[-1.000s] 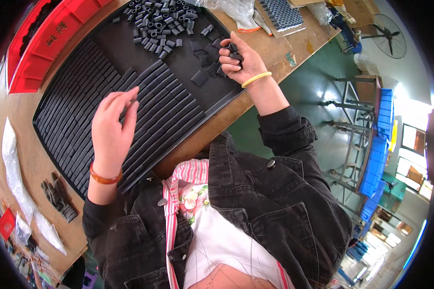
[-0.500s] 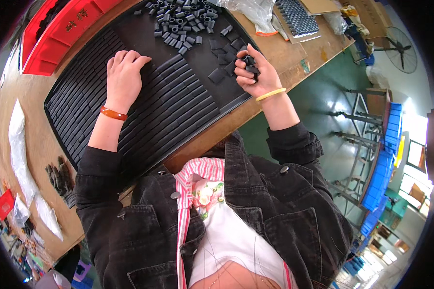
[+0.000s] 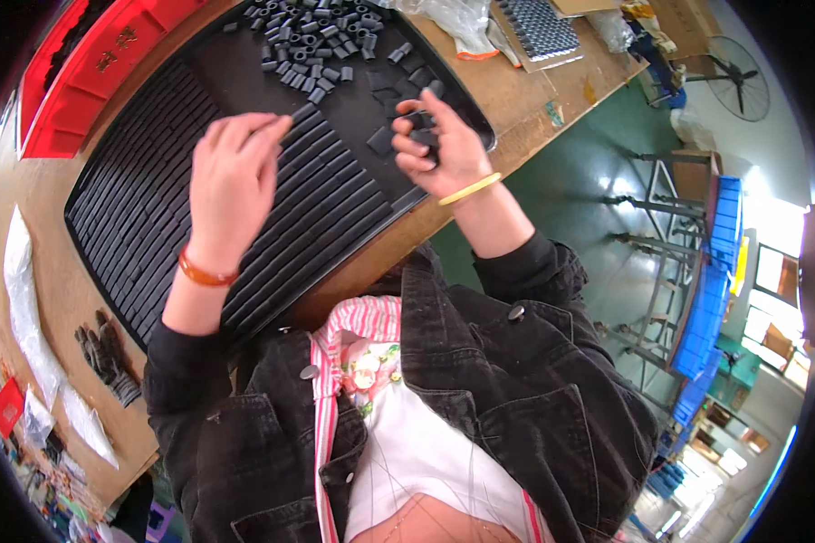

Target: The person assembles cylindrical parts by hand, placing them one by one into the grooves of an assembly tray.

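Several short black tubes (image 3: 423, 122) are sitting in the right hand (image 3: 455, 158), whose fingers are curling around them above the near right part of a black tray (image 3: 346, 107). The left hand (image 3: 233, 185) is hovering over the packed tubes, its thumb and fingertips drawing together by the far end of the rows; it is blurring, so I cannot tell whether they are pinching a tube. Below it, rows of tubes (image 3: 308, 204) are lying side by side, filling the left and near parts of the tray. Loose tubes (image 3: 321, 43) are lying in a jumbled heap toward the far edge, and thin black squares (image 3: 379, 141) are lying scattered just beyond the right hand.

A reddish-brown bracelet (image 3: 206, 270) is circling the left wrist, and a pale yellow bracelet (image 3: 470, 189) is circling the right.

The tray is resting on a wooden tabletop (image 3: 509, 127). A red bin (image 3: 104, 68) is standing past its far left edge. A dark glove (image 3: 107, 357) and a long white plastic bundle (image 3: 36, 335) are lying to the left. Clear plastic (image 3: 448, 16) is lying beyond the tray. Farther right, blue bins (image 3: 706, 317) are standing on a rack, and a fan (image 3: 738, 80) is standing near the wall.
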The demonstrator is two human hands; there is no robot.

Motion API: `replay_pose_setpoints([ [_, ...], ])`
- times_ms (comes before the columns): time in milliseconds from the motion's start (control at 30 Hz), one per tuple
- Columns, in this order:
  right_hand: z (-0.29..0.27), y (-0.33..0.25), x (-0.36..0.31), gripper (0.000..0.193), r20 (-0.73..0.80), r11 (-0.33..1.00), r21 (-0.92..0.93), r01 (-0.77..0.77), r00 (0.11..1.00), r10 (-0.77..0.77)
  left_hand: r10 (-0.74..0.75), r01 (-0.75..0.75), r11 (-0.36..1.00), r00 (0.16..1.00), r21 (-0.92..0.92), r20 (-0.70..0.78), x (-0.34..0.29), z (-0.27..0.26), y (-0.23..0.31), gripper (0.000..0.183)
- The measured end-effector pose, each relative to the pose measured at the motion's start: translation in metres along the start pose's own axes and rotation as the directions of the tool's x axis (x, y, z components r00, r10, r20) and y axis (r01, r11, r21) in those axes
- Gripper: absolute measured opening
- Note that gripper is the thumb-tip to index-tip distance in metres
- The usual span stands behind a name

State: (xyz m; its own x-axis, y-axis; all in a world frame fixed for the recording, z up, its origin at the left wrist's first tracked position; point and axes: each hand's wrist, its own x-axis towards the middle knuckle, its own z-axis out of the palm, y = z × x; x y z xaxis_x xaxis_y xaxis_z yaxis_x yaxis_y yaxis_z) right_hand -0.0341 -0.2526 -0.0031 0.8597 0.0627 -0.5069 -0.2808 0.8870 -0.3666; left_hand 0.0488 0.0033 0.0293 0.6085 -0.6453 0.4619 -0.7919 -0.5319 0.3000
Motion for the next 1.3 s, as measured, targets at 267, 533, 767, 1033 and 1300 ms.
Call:
replay_pose_setpoints([
  [267, 0.043, 0.067, -0.007, 0.034, -0.099, 0.927, -0.374, 0.042, 0.991, -0.085, 0.07, -0.058, 0.951, 0.997, -0.303, 0.029, -0.011, 0.008, 0.06, 0.023],
  [533, 0.04, 0.057, -0.006, 0.023, 0.017, 0.936, -0.351, 0.006, 1.0, 0.0, -0.552, 0.466, 0.45, 0.816, -0.761, 0.173, -0.026, 0.009, 0.044, 0.01],
  [767, 0.043, 0.062, -0.01, 0.015, 0.189, 0.686, -0.711, 0.152, 0.982, -0.021, -0.413, 0.357, 0.635, 0.906, -0.685, 0.088, -0.035, 0.016, 0.036, 0.023],
  [1033, 0.045, 0.064, -0.006, 0.015, 0.203, 0.552, -0.799, 0.237, 0.971, -0.124, -0.258, 0.25, 0.895, 0.966, -0.371, 0.028, -0.035, 0.012, 0.035, 0.033],
  [1300, 0.042, 0.048, -0.005, 0.022, 0.117, 0.837, -0.539, 0.098, 0.992, -0.04, -0.378, 0.363, 0.694, 0.919, -0.621, 0.115, -0.036, 0.013, 0.028, 0.02],
])
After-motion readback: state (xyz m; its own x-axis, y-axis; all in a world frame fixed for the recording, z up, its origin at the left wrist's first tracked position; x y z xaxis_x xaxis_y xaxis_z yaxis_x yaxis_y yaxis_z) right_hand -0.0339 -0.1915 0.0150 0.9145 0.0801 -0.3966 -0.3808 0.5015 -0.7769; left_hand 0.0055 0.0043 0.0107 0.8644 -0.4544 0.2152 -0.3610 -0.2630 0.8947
